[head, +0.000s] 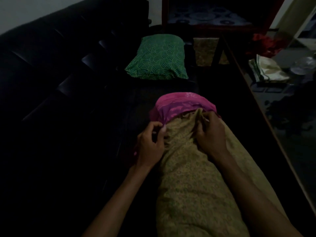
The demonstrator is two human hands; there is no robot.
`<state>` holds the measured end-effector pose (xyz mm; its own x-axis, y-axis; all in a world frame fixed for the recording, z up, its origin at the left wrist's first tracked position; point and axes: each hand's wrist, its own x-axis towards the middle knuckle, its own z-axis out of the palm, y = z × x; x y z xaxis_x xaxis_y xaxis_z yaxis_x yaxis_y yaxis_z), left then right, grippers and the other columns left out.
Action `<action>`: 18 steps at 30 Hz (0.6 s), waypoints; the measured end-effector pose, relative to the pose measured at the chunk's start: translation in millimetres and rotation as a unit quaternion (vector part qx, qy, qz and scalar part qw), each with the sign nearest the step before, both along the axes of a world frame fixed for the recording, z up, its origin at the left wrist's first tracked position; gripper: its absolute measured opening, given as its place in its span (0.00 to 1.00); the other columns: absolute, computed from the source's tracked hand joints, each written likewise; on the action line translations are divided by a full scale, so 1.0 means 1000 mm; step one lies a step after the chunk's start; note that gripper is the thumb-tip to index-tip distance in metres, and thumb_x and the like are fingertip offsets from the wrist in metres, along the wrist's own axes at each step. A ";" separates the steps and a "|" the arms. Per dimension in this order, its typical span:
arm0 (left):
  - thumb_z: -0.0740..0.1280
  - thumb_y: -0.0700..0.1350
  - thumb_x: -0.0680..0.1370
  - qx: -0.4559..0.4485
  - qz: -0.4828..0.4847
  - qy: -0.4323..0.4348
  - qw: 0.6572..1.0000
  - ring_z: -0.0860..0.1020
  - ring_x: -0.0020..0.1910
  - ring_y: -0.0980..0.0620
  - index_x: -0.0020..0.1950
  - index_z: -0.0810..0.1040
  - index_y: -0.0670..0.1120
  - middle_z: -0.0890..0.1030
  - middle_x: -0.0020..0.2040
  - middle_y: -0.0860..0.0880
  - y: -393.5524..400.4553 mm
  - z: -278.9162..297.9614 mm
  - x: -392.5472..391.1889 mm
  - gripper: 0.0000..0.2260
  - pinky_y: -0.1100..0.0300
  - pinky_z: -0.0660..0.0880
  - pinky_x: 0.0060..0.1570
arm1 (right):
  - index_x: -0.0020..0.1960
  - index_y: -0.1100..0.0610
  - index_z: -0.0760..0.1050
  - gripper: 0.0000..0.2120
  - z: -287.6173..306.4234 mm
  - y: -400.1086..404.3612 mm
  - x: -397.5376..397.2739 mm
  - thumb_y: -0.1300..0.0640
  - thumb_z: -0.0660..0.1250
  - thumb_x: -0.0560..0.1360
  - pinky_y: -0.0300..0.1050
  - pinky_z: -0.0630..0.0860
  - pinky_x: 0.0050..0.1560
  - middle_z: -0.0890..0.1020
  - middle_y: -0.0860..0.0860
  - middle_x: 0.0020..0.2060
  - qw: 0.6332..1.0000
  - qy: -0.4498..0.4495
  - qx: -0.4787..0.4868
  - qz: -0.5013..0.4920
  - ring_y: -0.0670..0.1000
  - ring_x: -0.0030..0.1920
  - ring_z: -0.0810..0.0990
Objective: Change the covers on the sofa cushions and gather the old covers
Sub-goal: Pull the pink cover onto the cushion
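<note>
With the cushion (186, 103) lying near on the sofa (51, 82), the cover (193, 168) edge is pinched by left hand (151, 142) and right hand (211, 134), and could be bunched or torn if tugged unevenly.

Sofa (51, 117): near seat and left side lost in darkness; its edges cannot be told.
Yellow cover (196, 177): cut off by the near edge.
Pink cushion (181, 106): near part hidden inside the yellow cover.
Right hand (212, 134): fingertips buried in a fold.
Far-right clutter (273, 69): blurred, unidentifiable.
</note>
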<state>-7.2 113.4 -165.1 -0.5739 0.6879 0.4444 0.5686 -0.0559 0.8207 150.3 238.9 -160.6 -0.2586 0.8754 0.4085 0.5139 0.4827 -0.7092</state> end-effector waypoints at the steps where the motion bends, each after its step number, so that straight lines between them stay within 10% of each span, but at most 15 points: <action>1: 0.67 0.48 0.80 0.002 0.007 -0.015 1.000 0.80 0.38 0.61 0.49 0.79 0.46 0.80 0.38 0.58 0.005 0.002 0.001 0.06 0.58 0.78 0.39 | 0.58 0.57 0.74 0.13 0.003 -0.003 -0.003 0.59 0.70 0.75 0.49 0.75 0.51 0.79 0.54 0.51 1.000 -0.010 0.023 0.019 0.56 0.53 0.80; 7: 0.69 0.45 0.80 0.048 -0.020 -0.033 0.998 0.81 0.42 0.57 0.49 0.81 0.46 0.82 0.42 0.54 0.034 0.052 0.017 0.04 0.59 0.77 0.42 | 0.72 0.55 0.69 0.36 0.027 -0.019 -0.019 0.48 0.77 0.69 0.53 0.73 0.65 0.72 0.52 0.67 0.984 -0.001 0.113 0.140 0.53 0.68 0.72; 11: 0.71 0.42 0.79 0.053 -0.112 0.039 0.992 0.81 0.43 0.59 0.47 0.82 0.43 0.83 0.43 0.53 0.036 0.070 0.044 0.03 0.63 0.77 0.43 | 0.78 0.54 0.61 0.41 0.028 -0.015 -0.005 0.51 0.76 0.70 0.58 0.78 0.55 0.71 0.51 0.69 0.985 0.132 0.073 0.085 0.53 0.62 0.78; 18: 0.64 0.36 0.80 0.018 -0.119 0.006 0.993 0.82 0.54 0.60 0.57 0.84 0.44 0.85 0.53 0.53 0.018 0.028 0.016 0.11 0.65 0.77 0.53 | 0.56 0.47 0.80 0.19 0.021 -0.010 -0.003 0.61 0.70 0.67 0.50 0.78 0.38 0.82 0.46 0.46 0.998 0.006 0.069 0.003 0.51 0.42 0.82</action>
